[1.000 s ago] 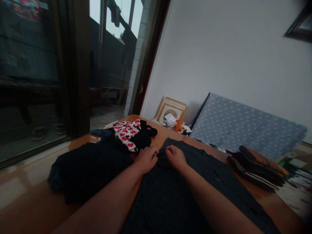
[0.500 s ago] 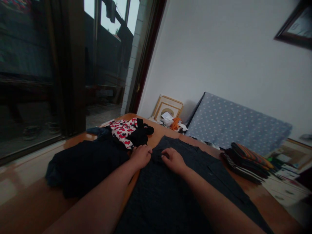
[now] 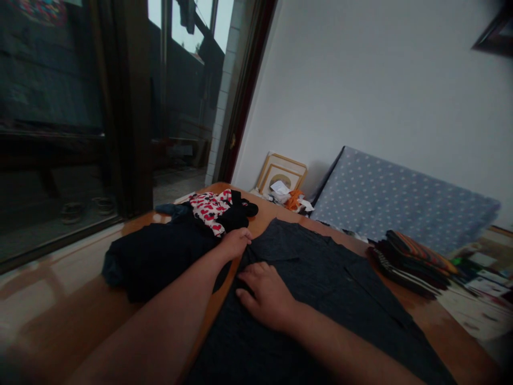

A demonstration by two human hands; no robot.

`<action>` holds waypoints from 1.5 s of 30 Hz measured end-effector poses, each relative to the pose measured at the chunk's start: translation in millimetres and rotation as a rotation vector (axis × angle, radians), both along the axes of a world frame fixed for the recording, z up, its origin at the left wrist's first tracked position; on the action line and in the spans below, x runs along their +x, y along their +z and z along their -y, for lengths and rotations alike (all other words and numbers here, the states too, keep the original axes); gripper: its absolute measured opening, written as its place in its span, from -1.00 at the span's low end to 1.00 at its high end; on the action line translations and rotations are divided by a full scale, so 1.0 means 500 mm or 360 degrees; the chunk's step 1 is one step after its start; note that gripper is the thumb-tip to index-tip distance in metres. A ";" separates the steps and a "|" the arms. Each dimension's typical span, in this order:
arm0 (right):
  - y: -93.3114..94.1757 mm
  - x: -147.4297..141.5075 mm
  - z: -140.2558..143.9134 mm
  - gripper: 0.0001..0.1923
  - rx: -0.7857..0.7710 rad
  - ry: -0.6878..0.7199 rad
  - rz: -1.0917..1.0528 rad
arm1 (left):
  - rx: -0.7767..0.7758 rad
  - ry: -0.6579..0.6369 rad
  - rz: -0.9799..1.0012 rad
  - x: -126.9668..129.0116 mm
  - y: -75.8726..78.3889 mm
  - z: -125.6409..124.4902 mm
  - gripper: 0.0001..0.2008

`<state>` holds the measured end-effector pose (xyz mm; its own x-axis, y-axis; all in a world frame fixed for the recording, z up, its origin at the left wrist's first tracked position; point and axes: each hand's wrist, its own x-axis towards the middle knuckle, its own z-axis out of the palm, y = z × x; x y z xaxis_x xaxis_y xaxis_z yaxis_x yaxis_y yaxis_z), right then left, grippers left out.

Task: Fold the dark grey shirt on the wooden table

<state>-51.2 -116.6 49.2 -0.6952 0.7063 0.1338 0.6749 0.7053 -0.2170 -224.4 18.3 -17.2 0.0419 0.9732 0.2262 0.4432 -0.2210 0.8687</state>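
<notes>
A dark grey long-sleeved shirt (image 3: pixel 312 278) lies spread on the wooden table (image 3: pixel 264 211). My left hand (image 3: pixel 237 243) pinches the shirt's left edge near its upper corner, fingers closed on the cloth. Nearer to me, my right hand (image 3: pixel 266 294) rests on the same side of the shirt, palm down with fingers apart. The shirt's lower part runs out of view at the bottom, partly hidden under my right forearm.
Left of the shirt lie a heap of dark clothes (image 3: pixel 160 256) and a white garment with red hearts (image 3: pixel 210 208). Folded clothes (image 3: pixel 412 262) are stacked at the right edge. Behind stand a dotted blue-grey panel (image 3: pixel 401 198), picture frames (image 3: pixel 282 174) and a glass door (image 3: pixel 52 107).
My right hand has moved toward me and left along the shirt's edge, away from the upper corner. My left hand has closed on the edge there. The view has shifted slightly.
</notes>
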 end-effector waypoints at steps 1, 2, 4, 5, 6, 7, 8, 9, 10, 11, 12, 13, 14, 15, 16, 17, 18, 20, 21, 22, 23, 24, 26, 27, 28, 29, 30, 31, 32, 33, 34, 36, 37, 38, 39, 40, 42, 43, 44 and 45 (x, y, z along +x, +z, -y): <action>0.000 -0.009 0.017 -0.60 -0.0007 0.0004 0.0009 | -0.0012 -0.0013 0.0023 0.000 0.004 0.003 -0.78; 0.001 -0.016 0.031 -0.59 -0.0015 0.0003 0.0017 | -0.0023 -0.0028 0.0040 0.000 0.008 0.007 -0.78; 0.002 -0.024 0.052 -0.58 -0.0025 -0.0007 0.0022 | -0.0043 -0.0056 0.0061 0.000 0.016 0.015 -0.77; 0.003 -0.026 0.059 -0.59 -0.0033 -0.0001 0.0023 | -0.0050 -0.0071 0.0067 0.000 0.020 0.019 -0.77; 0.004 -0.027 0.064 -0.60 -0.0043 0.0016 0.0022 | -0.0057 -0.0082 0.0072 0.000 0.023 0.021 -0.77; 0.005 -0.028 0.069 -0.60 -0.0052 0.0037 0.0017 | -0.0067 -0.0092 0.0073 0.000 0.025 0.023 -0.77; 0.007 -0.028 0.073 -0.60 -0.0059 0.0061 0.0008 | -0.0082 -0.0098 0.0071 -0.001 0.027 0.023 -0.79; 0.009 -0.029 0.076 -0.59 -0.0065 0.0088 -0.0004 | -0.0099 -0.0101 0.0065 -0.002 0.028 0.022 -0.81; 0.011 -0.029 0.080 -0.58 -0.0072 0.0122 -0.0014 | -0.0116 -0.0100 0.0056 -0.002 0.029 0.021 -0.83; 0.012 -0.029 0.083 -0.57 -0.0079 0.0156 -0.0025 | -0.0130 -0.0098 0.0046 -0.003 0.030 0.018 -0.86; 0.014 -0.029 0.087 -0.56 -0.0091 0.0187 -0.0031 | -0.0142 -0.0098 0.0037 -0.004 0.030 0.016 -0.86; 0.015 -0.028 0.091 -0.55 -0.0105 0.0206 -0.0035 | -0.0147 -0.0098 0.0031 -0.004 0.030 0.014 -0.82; 0.016 -0.025 0.096 -0.54 -0.0125 0.0215 -0.0034 | -0.0148 -0.0097 0.0028 -0.004 0.029 0.013 -0.75; 0.018 -0.020 0.100 -0.52 -0.0145 0.0207 -0.0032 | -0.0150 -0.0097 0.0025 -0.005 0.029 0.012 -0.69; 0.020 -0.014 0.106 -0.51 -0.0167 0.0187 -0.0028 | -0.0151 -0.0095 0.0022 -0.005 0.028 0.012 -0.67; 0.022 -0.006 0.112 -0.49 -0.0185 0.0157 -0.0024 | -0.0151 -0.0092 0.0021 -0.005 0.027 0.012 -0.68; 0.025 0.004 0.119 -0.49 -0.0201 0.0121 -0.0022 | -0.0150 -0.0088 0.0021 -0.006 0.026 0.013 -0.72; 0.031 0.029 0.139 -0.50 -0.0223 0.0031 -0.0034 | -0.0145 -0.0086 0.0020 -0.006 0.024 0.014 -0.82; 0.034 0.045 0.151 -0.51 -0.0228 -0.0027 -0.0053 | -0.0135 -0.0085 0.0025 -0.007 0.023 0.014 -0.84; 0.037 0.063 0.166 -0.52 -0.0230 -0.0092 -0.0077 | -0.0119 -0.0079 0.0032 -0.007 0.022 0.015 -0.84; 0.037 0.083 0.182 -0.53 -0.0230 -0.0163 -0.0103 | -0.0100 -0.0070 0.0041 -0.008 0.021 0.015 -0.84; 0.036 0.105 0.199 -0.54 -0.0227 -0.0231 -0.0124 | -0.0078 -0.0056 0.0052 -0.009 0.021 0.016 -0.83; 0.026 0.156 0.235 -0.55 -0.0217 -0.0344 -0.0139 | -0.0026 -0.0027 0.0068 -0.010 0.022 0.018 -0.83; 0.017 0.184 0.252 -0.55 -0.0209 -0.0380 -0.0129 | 0.0000 -0.0024 0.0065 -0.010 0.023 0.019 -0.82; 0.006 0.214 0.269 -0.55 -0.0189 -0.0421 -0.0127 | 0.0020 -0.0023 0.0050 -0.010 0.024 0.020 -0.81; -0.007 0.244 0.286 -0.56 -0.0151 -0.0483 -0.0136 | 0.0037 -0.0018 0.0027 -0.010 0.026 0.021 -0.80; -0.020 0.274 0.301 -0.57 -0.0110 -0.0550 -0.0147 | 0.0047 -0.0006 -0.0007 -0.009 0.028 0.022 -0.79; -0.034 0.303 0.316 -0.58 -0.0079 -0.0602 -0.0151 | 0.0041 0.0020 -0.0054 -0.008 0.030 0.023 -0.78; -0.046 0.329 0.330 -0.58 -0.0058 -0.0658 -0.0152 | 0.0034 0.0052 -0.0107 -0.007 0.031 0.022 -0.77; -0.057 0.352 0.343 -0.59 -0.0030 -0.0723 -0.0156 | 0.0029 0.0068 -0.0168 -0.005 0.032 0.021 -0.76; -0.066 0.371 0.356 -0.60 -0.0010 -0.0782 -0.0157 | 0.0023 0.0084 -0.0227 -0.004 0.033 0.019 -0.75; -0.076 0.395 0.377 -0.62 0.0020 -0.0889 -0.0153 | 0.0058 0.0051 -0.0311 -0.001 0.036 0.012 -0.72; -0.078 0.401 0.387 -0.63 0.0028 -0.0925 -0.0146 | 0.0078 0.0031 -0.0344 -0.001 0.037 0.008 -0.70; -0.079 0.403 0.394 -0.63 0.0040 -0.0952 -0.0140 | 0.0086 0.0022 -0.0380 0.000 0.039 0.004 -0.69; -0.078 0.402 0.401 -0.64 0.0055 -0.0967 -0.0138 | 0.0079 0.0017 -0.0419 0.001 0.042 -0.001 -0.68; -0.076 0.399 0.407 -0.64 0.0076 -0.0974 -0.0144 | 0.0062 0.0021 -0.0457 0.003 0.045 -0.004 -0.68; -0.073 0.390 0.417 -0.64 0.0139 -0.0977 -0.0182 | -0.0001 0.0032 -0.0527 0.008 0.052 -0.009 -0.68; -0.072 0.386 0.421 -0.63 0.0173 -0.0979 -0.0209 | -0.0036 0.0036 -0.0553 0.012 0.056 -0.009 -0.68; -0.071 0.382 0.425 -0.63 0.0204 -0.0982 -0.0236 | -0.0066 0.0043 -0.0570 0.016 0.061 -0.006 -0.69; -0.071 0.379 0.428 -0.63 0.0231 -0.0988 -0.0262 | -0.0084 0.0061 -0.0579 0.020 0.065 -0.001 -0.70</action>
